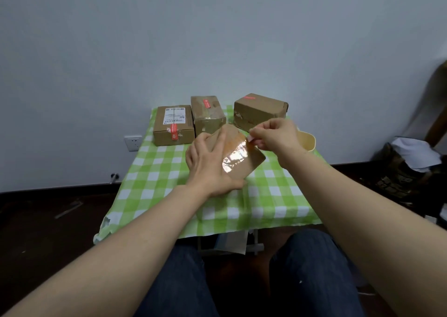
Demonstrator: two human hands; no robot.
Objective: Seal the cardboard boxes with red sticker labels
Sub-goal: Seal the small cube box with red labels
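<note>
The cardboard box (244, 164) was tilted over the checked tablecloth (157, 191), near the table's middle, and the left hand (208, 169) gripped it with fingers curled over its top. The right hand (275, 135) pinched a pale strip (250, 138), probably the sticker label, at the box's far edge. Glossy clear tape (235, 158) covered that face, so the label might bond poorly there, or crease and land crooked if pressed with the box so loosely supported
</note>
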